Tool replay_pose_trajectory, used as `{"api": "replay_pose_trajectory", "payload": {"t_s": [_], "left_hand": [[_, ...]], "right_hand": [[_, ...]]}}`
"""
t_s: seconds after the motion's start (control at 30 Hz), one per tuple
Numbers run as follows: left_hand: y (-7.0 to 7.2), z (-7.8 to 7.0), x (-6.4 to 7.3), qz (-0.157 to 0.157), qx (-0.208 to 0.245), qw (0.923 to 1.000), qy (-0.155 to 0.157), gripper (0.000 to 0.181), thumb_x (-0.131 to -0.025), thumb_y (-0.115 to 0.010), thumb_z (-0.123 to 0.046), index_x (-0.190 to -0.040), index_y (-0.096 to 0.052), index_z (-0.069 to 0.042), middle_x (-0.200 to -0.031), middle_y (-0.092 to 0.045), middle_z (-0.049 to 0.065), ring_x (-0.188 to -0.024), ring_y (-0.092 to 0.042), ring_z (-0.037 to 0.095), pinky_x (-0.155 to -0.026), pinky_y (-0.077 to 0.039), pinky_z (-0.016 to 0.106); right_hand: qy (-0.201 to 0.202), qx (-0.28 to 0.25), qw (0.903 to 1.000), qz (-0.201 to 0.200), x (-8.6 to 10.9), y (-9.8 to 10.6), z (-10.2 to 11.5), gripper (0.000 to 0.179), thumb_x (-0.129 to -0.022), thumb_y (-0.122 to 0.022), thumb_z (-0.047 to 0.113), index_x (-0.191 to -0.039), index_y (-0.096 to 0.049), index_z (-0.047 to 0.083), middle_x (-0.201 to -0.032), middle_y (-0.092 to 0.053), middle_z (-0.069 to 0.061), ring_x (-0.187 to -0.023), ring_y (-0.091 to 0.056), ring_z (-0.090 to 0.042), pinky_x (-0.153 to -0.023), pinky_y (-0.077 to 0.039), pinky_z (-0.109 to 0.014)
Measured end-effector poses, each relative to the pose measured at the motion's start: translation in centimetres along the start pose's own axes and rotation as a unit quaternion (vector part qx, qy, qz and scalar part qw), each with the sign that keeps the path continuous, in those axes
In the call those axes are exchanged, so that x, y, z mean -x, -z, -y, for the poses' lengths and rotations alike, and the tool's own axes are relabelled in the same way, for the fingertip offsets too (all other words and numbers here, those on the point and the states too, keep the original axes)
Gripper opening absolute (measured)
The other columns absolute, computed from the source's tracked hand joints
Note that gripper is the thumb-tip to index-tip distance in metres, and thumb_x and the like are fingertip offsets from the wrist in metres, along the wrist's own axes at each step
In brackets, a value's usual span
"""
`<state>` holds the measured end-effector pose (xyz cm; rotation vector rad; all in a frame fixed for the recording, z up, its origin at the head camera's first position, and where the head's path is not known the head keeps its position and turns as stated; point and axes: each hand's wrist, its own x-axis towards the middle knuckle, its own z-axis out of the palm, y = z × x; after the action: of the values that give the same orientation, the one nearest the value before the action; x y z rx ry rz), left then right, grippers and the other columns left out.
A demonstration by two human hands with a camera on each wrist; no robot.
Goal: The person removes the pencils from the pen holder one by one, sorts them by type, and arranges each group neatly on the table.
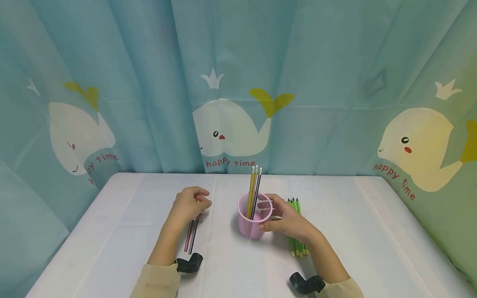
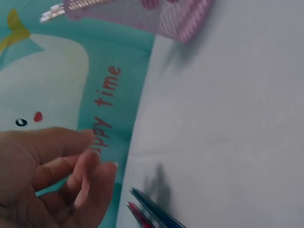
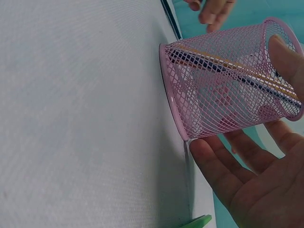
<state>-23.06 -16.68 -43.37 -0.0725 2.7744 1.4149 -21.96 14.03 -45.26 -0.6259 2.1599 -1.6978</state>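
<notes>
A pink mesh pen cup (image 1: 247, 230) stands upright on the table, with several yellow and dark pencils (image 1: 251, 194) leaning inside it. My right hand (image 1: 286, 220) holds the cup from its right side, the thumb up by the rim in the right wrist view. To the left, my left hand (image 1: 190, 204) hovers over a red pencil (image 1: 188, 238) and a dark pencil (image 1: 194, 239) lying side by side. In the left wrist view its fingers are loosely bent and hold nothing, apart from the pencil tips (image 2: 145, 204).
Several green pencils (image 1: 299, 250) lie in a bunch under and beside my right forearm. A white cloth covers the table (image 1: 364, 236). Behind it hangs a blue-green curtain (image 1: 325, 137) with printed whales.
</notes>
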Motion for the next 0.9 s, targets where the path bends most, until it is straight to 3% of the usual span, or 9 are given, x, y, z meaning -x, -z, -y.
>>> {"api": "replay_pose_trajectory", "payload": {"t_s": [0.17, 0.33, 0.4, 0.53, 0.63, 0.77, 0.9], "left_hand": [[-0.2, -1.1, 0.3, 0.028, 0.064, 0.9975, -0.014, 0.032, -0.089, -0.071, -0.014, -0.119, -0.067, -0.004, -0.099, -0.066, 0.010, -0.067, -0.068, 0.022, -0.062, -0.061, 0.030], [-0.6, -2.1, 0.7, 0.055, 0.125, 0.9892, -0.053, 0.027, -0.091, -0.070, -0.011, -0.117, -0.068, -0.005, -0.102, -0.067, 0.012, -0.083, -0.070, 0.033, -0.068, -0.063, 0.033], [-1.0, -2.5, 0.8, 0.072, 0.163, 0.9819, -0.066, 0.026, -0.093, -0.068, -0.010, -0.118, -0.067, -0.004, -0.104, -0.066, 0.012, -0.088, -0.070, 0.034, -0.073, -0.063, 0.034], [-1.9, -3.3, 0.9, 0.104, 0.261, 0.9573, -0.067, 0.030, -0.095, -0.065, -0.009, -0.124, -0.063, -0.001, -0.107, -0.063, 0.011, -0.091, -0.068, 0.024, -0.082, -0.062, 0.038], [-2.6, -3.8, 0.9, 0.104, 0.305, 0.9445, -0.063, 0.032, -0.096, -0.063, -0.007, -0.127, -0.060, 0.001, -0.109, -0.061, 0.012, -0.092, -0.066, 0.018, -0.085, -0.062, 0.039], [-3.2, -4.2, 1.0, 0.089, 0.305, 0.9457, -0.068, 0.031, -0.095, -0.063, -0.006, -0.126, -0.061, -0.002, -0.116, -0.062, 0.016, -0.099, -0.065, 0.021, -0.086, -0.061, 0.038], [-3.7, -4.4, 1.3, 0.104, 0.287, 0.9471, -0.100, 0.029, -0.097, -0.062, -0.009, -0.125, -0.062, -0.004, -0.127, -0.061, 0.015, -0.113, -0.064, 0.033, -0.093, -0.058, 0.041]], "right_hand": [[0.001, 0.001, 1.0000, 0.001, 0.0, 0.0, 0.0, 0.075, -0.078, -0.082, 0.010, -0.143, -0.044, 0.008, -0.141, -0.052, -0.019, -0.129, -0.051, -0.041, -0.109, -0.044, -0.054], [0.002, 0.002, 1.0000, 0.000, 0.0, -0.1, 0.0, 0.074, -0.078, -0.082, 0.010, -0.143, -0.044, 0.008, -0.141, -0.052, -0.019, -0.130, -0.051, -0.041, -0.109, -0.045, -0.054], [0.000, 0.002, 1.0000, -0.001, 0.0, -0.1, -0.1, 0.074, -0.078, -0.082, 0.010, -0.143, -0.045, 0.008, -0.142, -0.052, -0.019, -0.130, -0.051, -0.040, -0.108, -0.045, -0.053], [-0.003, 0.001, 1.0000, -0.003, -0.1, -0.1, -0.1, 0.074, -0.079, -0.082, 0.010, -0.143, -0.044, 0.008, -0.140, -0.053, -0.019, -0.129, -0.052, -0.040, -0.108, -0.046, -0.052], [-0.003, 0.001, 1.0000, -0.004, -0.1, -0.1, -0.1, 0.075, -0.079, -0.082, 0.011, -0.143, -0.044, 0.007, -0.140, -0.053, -0.019, -0.129, -0.051, -0.041, -0.108, -0.046, -0.052], [-0.004, 0.001, 1.0000, -0.004, -0.1, -0.1, -0.1, 0.075, -0.079, -0.082, 0.010, -0.143, -0.044, 0.007, -0.141, -0.053, -0.018, -0.130, -0.051, -0.040, -0.108, -0.045, -0.053], [-0.003, -0.002, 1.0000, -0.003, -0.1, -0.1, -0.1, 0.075, -0.079, -0.082, 0.010, -0.143, -0.044, 0.009, -0.141, -0.053, -0.017, -0.130, -0.051, -0.040, -0.109, -0.045, -0.052]]}}
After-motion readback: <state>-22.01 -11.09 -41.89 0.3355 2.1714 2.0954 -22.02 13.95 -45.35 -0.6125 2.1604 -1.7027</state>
